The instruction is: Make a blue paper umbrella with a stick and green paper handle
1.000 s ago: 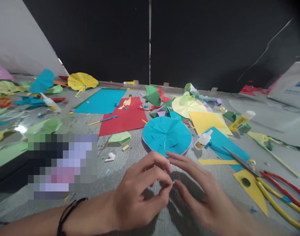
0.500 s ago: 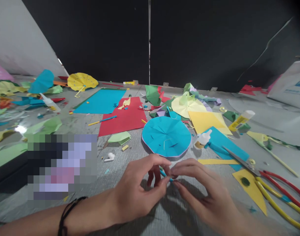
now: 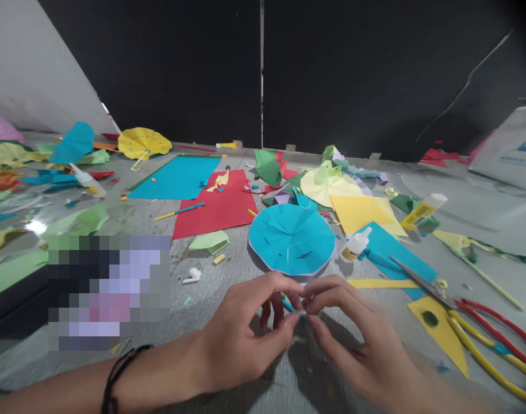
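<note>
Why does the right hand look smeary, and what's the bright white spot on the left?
In the head view, the right hand is blurred, most of all toward the wrist, while the left hand looks sharper; the white spot is glare, light bouncing off a shiny surface beside the green paper.

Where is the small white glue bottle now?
The small white glue bottle stands right of the round blue paper disc in the head view, beside a blue paper sheet.
</note>
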The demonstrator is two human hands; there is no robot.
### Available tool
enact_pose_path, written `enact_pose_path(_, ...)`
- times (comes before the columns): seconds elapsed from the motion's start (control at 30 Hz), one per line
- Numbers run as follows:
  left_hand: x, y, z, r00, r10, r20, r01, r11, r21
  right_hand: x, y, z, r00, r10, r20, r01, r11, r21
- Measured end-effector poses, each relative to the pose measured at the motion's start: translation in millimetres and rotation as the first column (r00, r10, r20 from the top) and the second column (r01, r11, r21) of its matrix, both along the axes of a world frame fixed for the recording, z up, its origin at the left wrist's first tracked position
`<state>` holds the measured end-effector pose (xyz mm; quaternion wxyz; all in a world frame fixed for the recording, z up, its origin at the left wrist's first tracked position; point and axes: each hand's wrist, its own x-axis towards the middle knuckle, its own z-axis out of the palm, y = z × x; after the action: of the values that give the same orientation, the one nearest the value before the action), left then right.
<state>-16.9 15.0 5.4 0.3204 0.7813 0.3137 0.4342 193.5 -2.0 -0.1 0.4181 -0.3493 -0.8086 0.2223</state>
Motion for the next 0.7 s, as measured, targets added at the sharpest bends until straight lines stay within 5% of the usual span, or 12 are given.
enact_pose_path(0.7,-2.1,0.0,-3.4,1.0,-0.016,-0.007,0.016,1.0,0.008,1.3,-1.2,-2.0,0.998,0.041,0.046,-0.041,0.999,0.005)
